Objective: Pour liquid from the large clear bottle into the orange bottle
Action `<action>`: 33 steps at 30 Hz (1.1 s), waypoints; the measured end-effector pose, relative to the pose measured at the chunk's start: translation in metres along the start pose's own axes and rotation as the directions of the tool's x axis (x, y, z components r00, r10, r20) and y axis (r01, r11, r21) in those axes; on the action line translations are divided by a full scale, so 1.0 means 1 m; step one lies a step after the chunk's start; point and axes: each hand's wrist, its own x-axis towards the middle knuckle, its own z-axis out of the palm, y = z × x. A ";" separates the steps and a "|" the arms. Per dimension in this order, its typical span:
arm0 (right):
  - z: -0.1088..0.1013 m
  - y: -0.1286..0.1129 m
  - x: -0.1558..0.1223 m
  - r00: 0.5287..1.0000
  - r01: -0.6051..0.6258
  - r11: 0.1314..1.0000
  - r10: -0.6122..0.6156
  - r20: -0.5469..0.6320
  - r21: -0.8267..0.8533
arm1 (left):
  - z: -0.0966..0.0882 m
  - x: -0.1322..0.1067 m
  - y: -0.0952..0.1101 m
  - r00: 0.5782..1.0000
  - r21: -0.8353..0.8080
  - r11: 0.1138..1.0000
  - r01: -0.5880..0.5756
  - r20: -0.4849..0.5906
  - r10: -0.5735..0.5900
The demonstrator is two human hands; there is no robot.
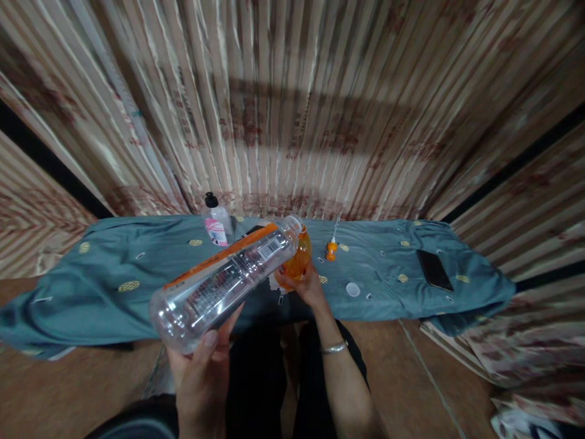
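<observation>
My left hand (204, 360) is closed around the lower part of a large clear plastic bottle (228, 280) with an orange-edged label. The bottle is tilted, its uncapped mouth up and to the right, beside the neck of an orange bottle (299, 259). Whether the two necks touch, I cannot tell. My right hand (307, 284) grips the orange bottle low on its side, and this bottle stands nearly upright over the cloth. An orange pump top (331, 250) with a pale tube lies to the right. A white round cap (352, 289) rests nearer to me.
A teal patterned cloth (150, 262) covers the narrow table. At the back left stands a clear bottle with a black top and pink label (216, 225). A dark phone (434, 269) lies at the right. Striped curtains (292, 110) hang close behind.
</observation>
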 end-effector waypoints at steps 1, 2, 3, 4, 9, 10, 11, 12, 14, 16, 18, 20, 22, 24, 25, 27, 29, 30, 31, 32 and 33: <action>0.000 0.000 0.000 1.000 0.007 1.000 -0.007 0.005 0.006 | -0.002 0.000 -0.001 1.000 0.000 1.000 0.000 0.008 0.000; 0.000 0.001 0.000 1.000 0.014 1.000 -0.014 0.008 0.011 | -0.003 0.000 -0.001 1.000 -0.001 1.000 0.001 0.020 -0.001; 0.000 0.001 0.000 1.000 0.019 1.000 -0.019 0.010 0.014 | -0.005 0.001 -0.001 0.999 -0.002 1.000 0.003 0.033 -0.003; 0.000 0.001 0.000 1.000 0.023 1.000 -0.023 0.010 0.016 | -0.007 0.001 0.000 0.999 -0.002 1.000 0.000 0.044 0.000; 0.000 0.000 -0.001 1.000 0.025 1.000 -0.026 0.018 0.016 | -0.007 0.005 0.002 0.997 0.003 1.000 -0.008 0.072 0.008; 0.000 0.000 -0.001 0.999 0.026 1.000 -0.026 0.021 0.015 | -0.006 0.005 0.002 0.998 0.005 1.000 -0.008 0.064 0.008; 0.000 0.001 0.000 0.999 0.025 1.000 -0.025 0.023 0.014 | -0.004 0.005 0.003 0.999 0.007 1.000 -0.008 0.054 0.007; 0.000 0.001 0.000 0.999 0.023 1.000 -0.023 0.025 0.013 | -0.003 0.005 0.003 0.999 0.011 1.000 -0.008 0.042 0.008; 0.000 0.001 0.000 1.000 0.018 1.000 -0.018 0.024 0.012 | 0.000 0.004 0.004 0.999 0.021 1.000 -0.003 0.032 0.002; 0.001 0.001 0.001 1.000 0.017 1.000 -0.017 0.023 0.010 | 0.002 0.003 0.005 0.999 0.024 1.000 -0.003 0.041 0.002; 0.001 0.001 0.001 0.999 0.022 1.000 -0.022 0.023 0.005 | 0.002 0.003 0.005 0.999 0.019 1.000 -0.008 0.049 0.007; 0.001 0.001 0.001 1.000 0.024 1.000 -0.024 0.019 -0.003 | 0.001 0.003 0.004 0.999 0.014 1.000 -0.008 0.049 0.007; 0.001 0.000 0.000 1.000 0.023 1.000 -0.023 0.014 -0.006 | 0.000 0.003 0.004 0.999 0.011 1.000 -0.002 0.049 0.002; 0.000 0.000 0.000 1.000 0.022 1.000 -0.022 0.010 -0.002 | -0.001 0.003 0.004 0.999 0.010 1.000 0.000 0.035 0.000; 0.000 -0.001 0.000 1.000 0.024 1.000 -0.024 0.012 0.000 | -0.001 0.002 0.004 1.000 0.009 1.000 -0.004 0.022 0.004; -0.001 -0.001 0.000 0.999 0.033 0.999 -0.033 0.021 -0.005 | 0.000 0.002 0.004 1.000 0.011 1.000 -0.007 0.011 0.007; -0.002 0.001 0.000 0.999 0.037 0.999 -0.036 0.039 -0.009 | 0.001 0.002 0.005 1.000 0.015 1.000 -0.016 0.018 0.015; -0.002 0.001 0.001 0.998 0.035 0.999 -0.035 0.045 -0.005 | 0.001 0.002 0.005 0.999 0.015 1.000 -0.021 0.028 0.021; -0.002 0.003 0.001 0.998 0.030 1.000 -0.030 0.049 0.001 | 0.002 0.002 0.006 0.999 0.015 0.999 -0.029 0.036 0.029; -0.001 0.004 0.002 0.998 0.023 1.000 -0.023 0.050 0.008 | 0.002 0.003 0.006 0.999 0.015 0.999 -0.036 0.041 0.035; -0.001 0.005 0.002 0.999 0.017 1.000 -0.017 0.049 0.015 | 0.003 0.003 0.007 0.998 0.015 0.999 -0.040 0.046 0.040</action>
